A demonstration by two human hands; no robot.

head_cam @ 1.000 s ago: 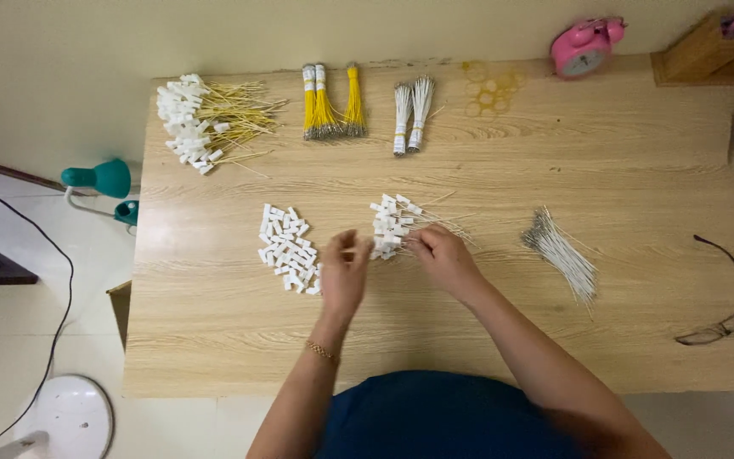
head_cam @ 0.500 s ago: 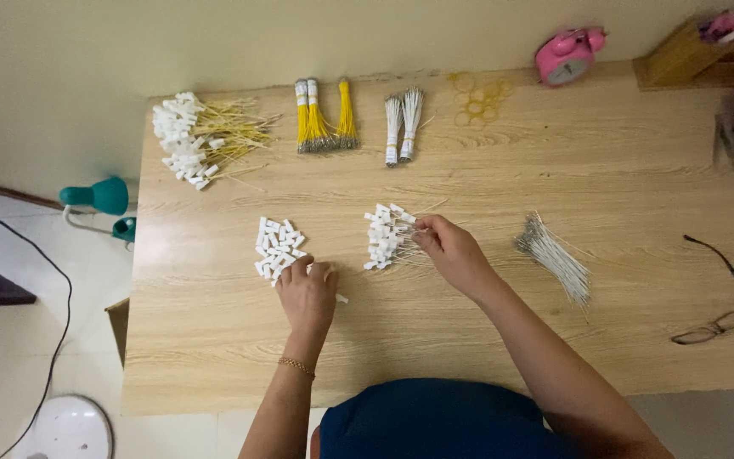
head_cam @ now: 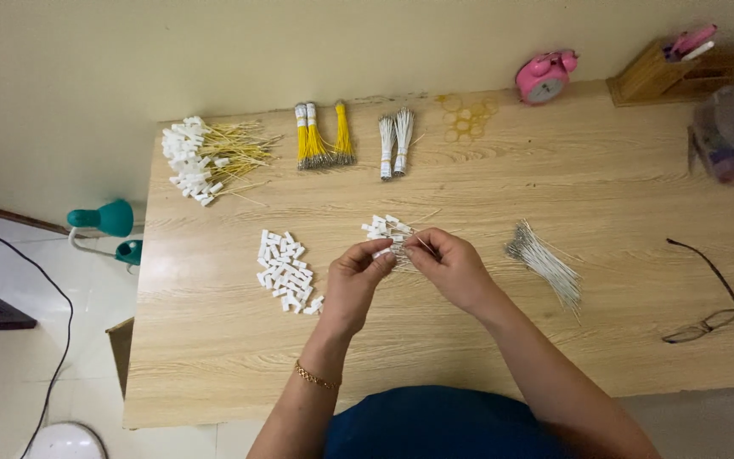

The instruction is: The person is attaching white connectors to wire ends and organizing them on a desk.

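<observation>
My left hand (head_cam: pixel 357 279) pinches a small white plastic connector (head_cam: pixel 381 252) between thumb and fingers above the wooden table (head_cam: pixel 469 340). My right hand (head_cam: pixel 450 268) meets it from the right, holding a thin white wire (head_cam: pixel 425 244) at the connector. Both hands hover over a small cluster of finished white connectors with wires (head_cam: pixel 388 228). A pile of loose white connectors (head_cam: pixel 285 271) lies just left of my left hand. A loose bundle of white wires (head_cam: pixel 545 263) lies to the right of my right hand.
At the back lie white connectors with yellow wires (head_cam: pixel 206 153), yellow wire bundles (head_cam: pixel 323 136) and white wire bundles (head_cam: pixel 395 136). A pink alarm clock (head_cam: pixel 543 76), wooden holder (head_cam: pixel 664 72), eyeglasses (head_cam: pixel 711 293) and a teal lamp (head_cam: pixel 108 223) stand around.
My left hand went to the loose connector pile, then came back to the middle with a connector. It now meets my right hand, which stayed near the cluster.
</observation>
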